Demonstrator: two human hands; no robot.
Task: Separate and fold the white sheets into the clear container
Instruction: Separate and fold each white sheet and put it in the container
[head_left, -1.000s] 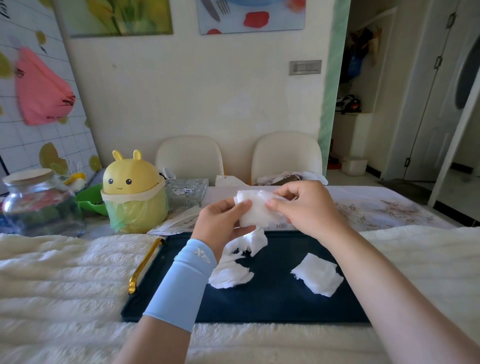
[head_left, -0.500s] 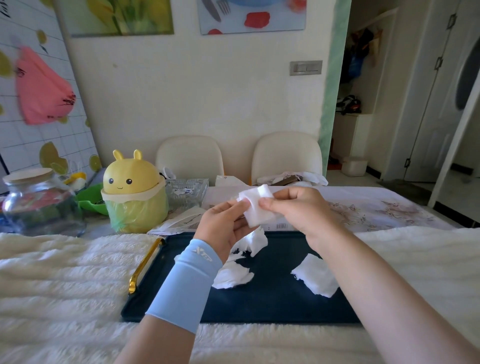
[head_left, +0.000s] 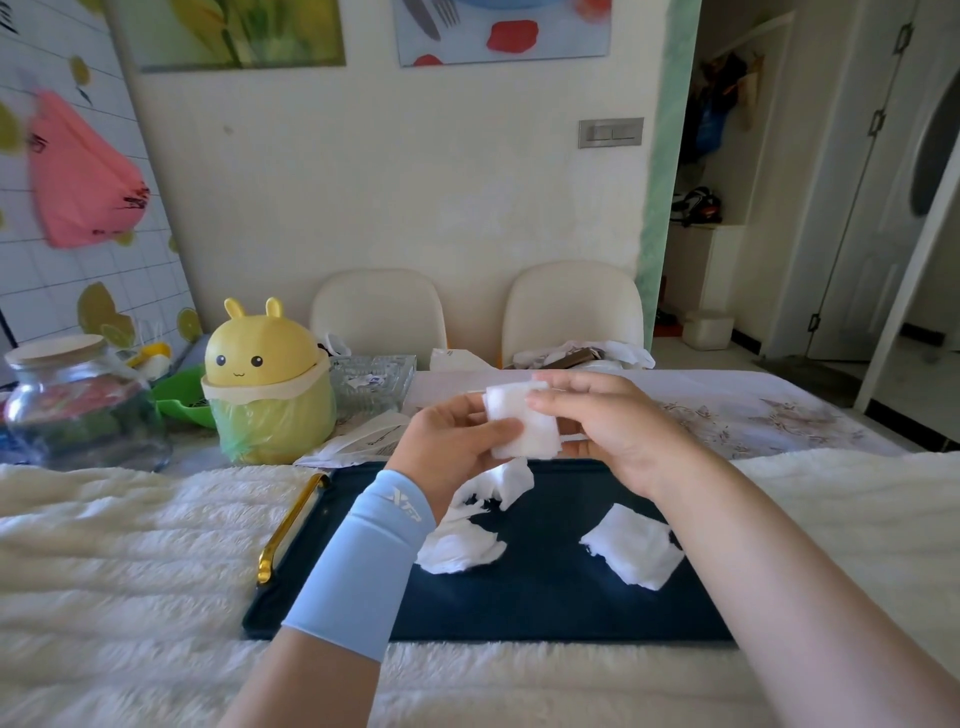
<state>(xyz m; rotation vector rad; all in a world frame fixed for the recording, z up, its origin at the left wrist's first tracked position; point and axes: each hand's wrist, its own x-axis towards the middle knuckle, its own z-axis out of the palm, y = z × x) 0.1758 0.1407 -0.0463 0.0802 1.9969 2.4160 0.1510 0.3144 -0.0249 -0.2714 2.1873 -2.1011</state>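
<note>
A small folded white sheet (head_left: 524, 423) is held above the dark blue tray (head_left: 545, 597). My left hand (head_left: 449, 447), with a light blue wrist sleeve, pinches the sheet's lower left with the thumb. My right hand (head_left: 613, 423) pinches its right side with fingers and thumb. A crumpled strip of white sheets (head_left: 475, 519) lies on the tray under my left hand. A separate white sheet (head_left: 631, 545) lies on the tray's right part. The clear glass container (head_left: 371, 382) stands beyond the tray, behind the yellow bin.
A yellow bunny-shaped bin (head_left: 265, 384) with a green bag stands left of the container. A glass jar (head_left: 78, 405) sits at the far left. The tray has a gold handle (head_left: 293, 525) and rests on a white fluffy cover (head_left: 130, 545). Two cream chairs (head_left: 379, 306) stand behind the table.
Both hands have kept the white sheet between them and folded it into a smaller, neater square; the right hand's fingers shifted over its right side.
</note>
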